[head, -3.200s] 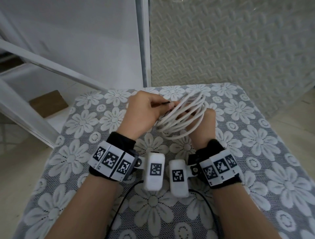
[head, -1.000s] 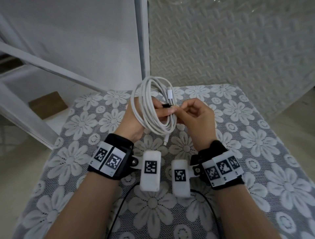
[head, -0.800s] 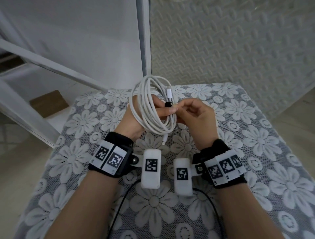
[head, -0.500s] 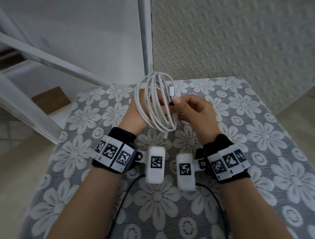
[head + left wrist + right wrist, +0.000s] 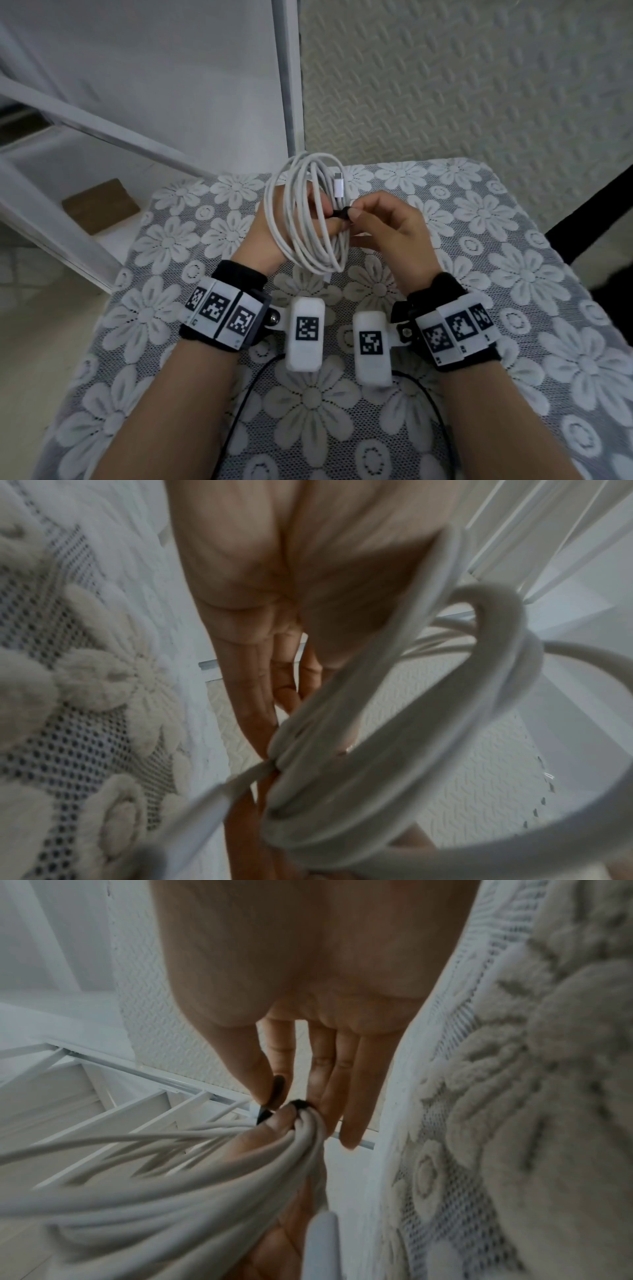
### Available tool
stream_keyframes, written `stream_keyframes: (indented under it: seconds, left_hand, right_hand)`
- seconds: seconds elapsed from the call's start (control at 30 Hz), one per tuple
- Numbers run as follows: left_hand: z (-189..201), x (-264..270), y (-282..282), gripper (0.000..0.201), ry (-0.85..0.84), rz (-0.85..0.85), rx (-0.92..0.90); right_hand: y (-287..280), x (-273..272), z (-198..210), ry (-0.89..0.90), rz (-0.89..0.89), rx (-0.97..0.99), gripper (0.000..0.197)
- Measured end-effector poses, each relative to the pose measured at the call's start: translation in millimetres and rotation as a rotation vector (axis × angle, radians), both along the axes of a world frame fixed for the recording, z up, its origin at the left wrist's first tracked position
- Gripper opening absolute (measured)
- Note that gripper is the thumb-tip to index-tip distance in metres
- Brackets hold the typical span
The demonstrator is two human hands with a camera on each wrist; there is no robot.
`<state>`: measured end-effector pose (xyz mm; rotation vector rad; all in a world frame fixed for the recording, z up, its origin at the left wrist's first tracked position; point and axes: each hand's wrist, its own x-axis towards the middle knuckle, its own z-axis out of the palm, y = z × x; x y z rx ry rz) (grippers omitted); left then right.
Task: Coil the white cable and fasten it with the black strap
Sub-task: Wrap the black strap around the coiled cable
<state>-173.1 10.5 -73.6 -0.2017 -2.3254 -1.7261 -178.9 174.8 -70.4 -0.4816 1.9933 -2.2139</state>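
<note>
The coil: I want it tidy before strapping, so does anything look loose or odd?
One thing: a connector end sticks up free of the white cable coil, untucked. The left hand holds the loops together; the right hand pinches the black strap, not visibly closed.

head looks down, wrists close-up

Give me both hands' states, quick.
Left hand: holds the coiled white cable.
Right hand: pinches the black strap.
</note>
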Motion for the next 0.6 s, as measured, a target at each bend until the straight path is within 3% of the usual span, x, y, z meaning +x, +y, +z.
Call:
stream_keyframes:
  seconds: [0.27,0.6]
  left_hand:
    - [4.9,5.6,-1.4,0.023,-0.065,-0.034,0.098]
    - [3.9,7.4,-1.1,0.029,-0.142,-0.002,0.248]
  right_hand:
    - [2.4,-1.6,1.4,-0.059,-0.003,-0.003,0.020]
    - [2.4,-1.2,-2.1,-0.073,-0.042,-0.034,0.016]
